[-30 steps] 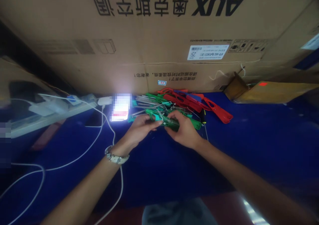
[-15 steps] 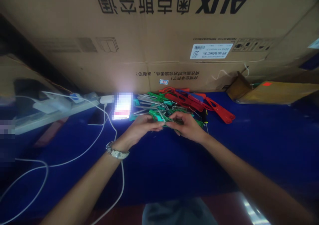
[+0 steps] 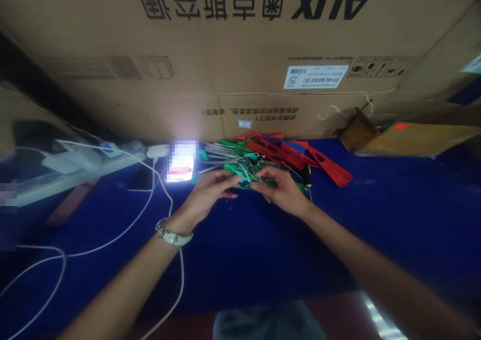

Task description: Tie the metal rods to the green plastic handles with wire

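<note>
My left hand [image 3: 211,192] and my right hand [image 3: 281,189] meet over a blue cloth, both pinched on a green plastic piece [image 3: 251,175] tangled with thin white string. The left fingertips grip its left end, the right fingers curl over its right part. Just behind lies a pile of green pieces [image 3: 229,152] and red pieces [image 3: 296,155] with thin metal rods. A watch [image 3: 173,235] sits on my left wrist.
A big AUX cardboard box [image 3: 240,54] walls off the back. A lit phone [image 3: 181,161] leans left of the pile, white cables [image 3: 143,214] running from it toward a power strip [image 3: 78,162]. A flat cardboard piece [image 3: 409,138] lies at the back right.
Both hands stay on the green piece; they shifted slightly and turned it a little, the right fingers now lying more over its top.
</note>
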The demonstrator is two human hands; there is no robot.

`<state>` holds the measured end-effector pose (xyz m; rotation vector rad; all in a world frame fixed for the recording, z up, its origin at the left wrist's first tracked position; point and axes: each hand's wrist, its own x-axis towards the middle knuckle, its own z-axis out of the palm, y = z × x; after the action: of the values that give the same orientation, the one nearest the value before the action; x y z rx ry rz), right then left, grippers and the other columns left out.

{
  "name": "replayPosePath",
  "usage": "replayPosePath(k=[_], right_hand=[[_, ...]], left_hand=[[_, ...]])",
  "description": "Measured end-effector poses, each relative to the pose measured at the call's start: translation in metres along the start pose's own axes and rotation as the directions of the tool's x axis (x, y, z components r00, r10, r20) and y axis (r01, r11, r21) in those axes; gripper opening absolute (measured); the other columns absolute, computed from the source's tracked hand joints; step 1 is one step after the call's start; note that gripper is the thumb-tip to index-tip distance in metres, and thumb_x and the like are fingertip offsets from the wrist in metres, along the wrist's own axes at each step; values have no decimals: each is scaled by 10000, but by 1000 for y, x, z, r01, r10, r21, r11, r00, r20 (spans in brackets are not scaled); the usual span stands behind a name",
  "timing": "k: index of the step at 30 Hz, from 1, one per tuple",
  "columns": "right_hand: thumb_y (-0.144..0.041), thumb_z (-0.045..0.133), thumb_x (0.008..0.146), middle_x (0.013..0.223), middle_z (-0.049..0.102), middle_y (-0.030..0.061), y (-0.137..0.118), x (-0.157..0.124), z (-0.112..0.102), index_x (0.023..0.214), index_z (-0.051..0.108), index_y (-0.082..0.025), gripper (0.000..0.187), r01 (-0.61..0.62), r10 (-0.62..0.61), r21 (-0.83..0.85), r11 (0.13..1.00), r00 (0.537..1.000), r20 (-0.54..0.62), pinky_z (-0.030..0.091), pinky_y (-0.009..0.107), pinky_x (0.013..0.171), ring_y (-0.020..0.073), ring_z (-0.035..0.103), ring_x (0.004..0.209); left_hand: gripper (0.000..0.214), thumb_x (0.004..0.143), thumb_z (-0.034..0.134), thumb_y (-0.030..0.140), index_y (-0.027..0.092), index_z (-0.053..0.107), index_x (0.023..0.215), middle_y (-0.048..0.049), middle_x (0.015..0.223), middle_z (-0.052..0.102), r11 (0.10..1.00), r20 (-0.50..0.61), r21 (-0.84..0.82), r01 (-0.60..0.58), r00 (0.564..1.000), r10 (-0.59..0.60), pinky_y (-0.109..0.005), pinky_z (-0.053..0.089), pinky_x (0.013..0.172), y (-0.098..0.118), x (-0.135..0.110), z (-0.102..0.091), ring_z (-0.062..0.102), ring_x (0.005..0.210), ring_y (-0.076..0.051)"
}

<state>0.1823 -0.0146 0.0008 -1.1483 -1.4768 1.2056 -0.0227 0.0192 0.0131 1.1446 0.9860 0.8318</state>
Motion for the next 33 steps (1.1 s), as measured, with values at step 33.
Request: replayPosePath(k=[33], right_hand=[[-364, 702, 892, 821, 587, -22, 1, -2, -8, 1078, 554, -212, 282, 138, -125, -114, 984, 986, 112, 435, 249, 539, 87, 506, 570]], left_hand=[[321, 745, 832, 373, 160, 654, 906, 12, 735, 598, 981, 133, 102, -163, 980, 149, -189, 445, 463, -2, 4, -2, 523, 608, -98]])
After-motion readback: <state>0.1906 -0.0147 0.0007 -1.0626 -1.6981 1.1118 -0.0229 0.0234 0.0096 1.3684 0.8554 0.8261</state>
